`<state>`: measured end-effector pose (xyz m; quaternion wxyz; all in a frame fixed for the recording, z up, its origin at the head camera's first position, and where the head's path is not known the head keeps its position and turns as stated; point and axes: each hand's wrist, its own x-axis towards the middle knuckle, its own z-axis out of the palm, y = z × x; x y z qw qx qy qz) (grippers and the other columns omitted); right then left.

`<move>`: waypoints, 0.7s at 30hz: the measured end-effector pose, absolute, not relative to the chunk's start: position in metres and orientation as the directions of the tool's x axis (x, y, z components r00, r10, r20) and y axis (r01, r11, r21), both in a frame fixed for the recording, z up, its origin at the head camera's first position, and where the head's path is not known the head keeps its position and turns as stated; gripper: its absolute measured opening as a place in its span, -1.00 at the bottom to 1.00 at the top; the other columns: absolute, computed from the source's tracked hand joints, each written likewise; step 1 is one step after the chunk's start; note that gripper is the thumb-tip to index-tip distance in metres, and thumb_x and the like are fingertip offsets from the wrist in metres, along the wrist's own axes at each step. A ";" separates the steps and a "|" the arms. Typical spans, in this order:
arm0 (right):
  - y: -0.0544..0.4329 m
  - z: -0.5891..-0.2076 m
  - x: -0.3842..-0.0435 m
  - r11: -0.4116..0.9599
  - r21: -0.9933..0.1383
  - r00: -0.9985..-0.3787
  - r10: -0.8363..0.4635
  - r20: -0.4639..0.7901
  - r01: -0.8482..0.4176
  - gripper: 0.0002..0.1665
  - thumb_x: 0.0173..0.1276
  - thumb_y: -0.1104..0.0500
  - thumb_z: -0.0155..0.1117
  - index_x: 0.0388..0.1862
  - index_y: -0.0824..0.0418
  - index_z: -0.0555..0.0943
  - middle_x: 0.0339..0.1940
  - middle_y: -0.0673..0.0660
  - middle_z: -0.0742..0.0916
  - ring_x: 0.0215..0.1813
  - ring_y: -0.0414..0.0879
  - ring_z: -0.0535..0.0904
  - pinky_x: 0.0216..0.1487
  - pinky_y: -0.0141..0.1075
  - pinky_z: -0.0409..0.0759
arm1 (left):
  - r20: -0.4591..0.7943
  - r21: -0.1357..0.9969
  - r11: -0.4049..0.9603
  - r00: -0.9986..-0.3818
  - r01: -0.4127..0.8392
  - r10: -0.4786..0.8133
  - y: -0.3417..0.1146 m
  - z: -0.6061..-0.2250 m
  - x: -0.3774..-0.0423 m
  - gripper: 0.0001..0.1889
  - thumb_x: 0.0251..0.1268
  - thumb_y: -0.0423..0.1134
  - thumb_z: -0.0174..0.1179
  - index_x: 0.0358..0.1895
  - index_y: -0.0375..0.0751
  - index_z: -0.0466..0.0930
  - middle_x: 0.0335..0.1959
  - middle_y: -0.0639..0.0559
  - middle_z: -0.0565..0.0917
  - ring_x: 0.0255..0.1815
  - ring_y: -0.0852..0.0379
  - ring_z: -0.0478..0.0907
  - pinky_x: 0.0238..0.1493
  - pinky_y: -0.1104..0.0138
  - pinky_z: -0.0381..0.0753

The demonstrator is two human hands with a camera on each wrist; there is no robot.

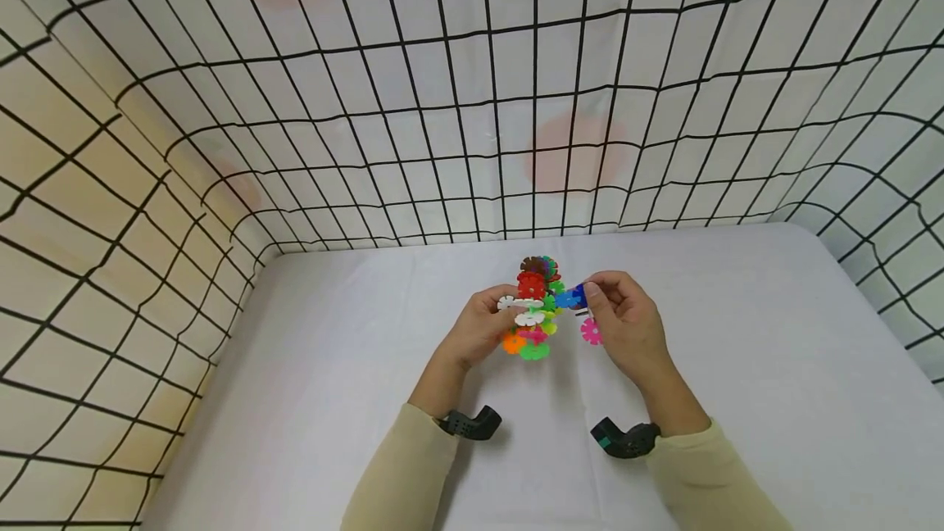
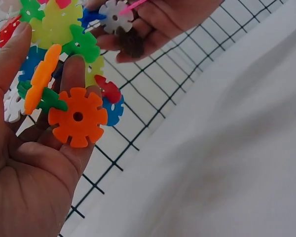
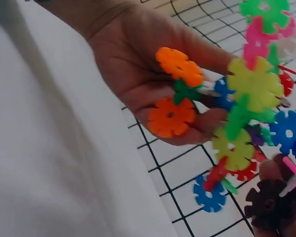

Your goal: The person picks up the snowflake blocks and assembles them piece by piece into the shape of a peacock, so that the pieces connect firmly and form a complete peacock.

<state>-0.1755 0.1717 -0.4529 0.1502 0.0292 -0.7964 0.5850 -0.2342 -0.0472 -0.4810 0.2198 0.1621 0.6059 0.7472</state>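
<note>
My left hand holds a model built of interlocking plastic snowflake discs above the table, its thumb and fingers around the left side. Red, white, yellow, green, pink and blue notched discs make it up. In the left wrist view an orange disc juts out over the fingers. My right hand pinches a dark blue disc at the end of a short blue arm on the model's right side. A pink disc hangs beneath those fingers, and a dark brown disc lies against the fingertips.
A white cloth covers the table. Black wire mesh stands around the back and both sides, with pale sheeting behind it. Each wrist wears a black strap-on device, one on the left and one on the right.
</note>
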 end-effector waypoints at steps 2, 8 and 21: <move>0.168 -0.454 -0.175 0.312 -0.920 -0.946 0.139 0.292 -0.238 -0.73 0.60 0.14 0.14 0.08 0.32 0.54 -0.13 0.19 0.69 -0.20 -0.32 0.62 -0.17 -0.59 0.63 | -0.027 0.985 -0.134 -0.861 -0.110 0.508 -0.047 -0.478 -0.233 -0.68 0.45 -0.42 0.09 0.14 -0.59 0.46 -0.37 0.18 0.68 -0.38 0.30 0.60 -0.28 0.53 0.63; 0.167 -0.457 -0.175 0.331 -0.909 -0.943 0.124 0.308 -0.254 -0.72 0.53 0.16 0.25 0.05 0.33 0.65 -0.09 0.26 0.77 -0.19 -0.42 0.68 -0.11 -0.60 0.65 | 0.029 1.000 -0.013 -0.906 0.026 0.422 -0.046 -0.470 -0.232 -0.68 0.36 -0.42 0.24 0.11 -0.52 0.58 -0.40 0.19 0.61 -0.54 0.29 0.43 -0.46 0.52 0.41; 0.166 -0.453 -0.173 0.338 -0.904 -0.945 0.099 0.312 -0.263 -0.82 0.42 0.15 0.39 -0.14 0.23 0.79 -0.28 0.01 0.81 -0.26 -0.37 0.70 -0.30 -0.50 0.66 | 0.075 0.984 0.116 -0.900 0.137 0.429 -0.053 -0.461 -0.230 -0.72 0.25 -0.35 0.41 0.01 -0.31 0.73 -0.31 -0.17 0.78 -0.70 0.25 0.35 -0.57 0.44 0.34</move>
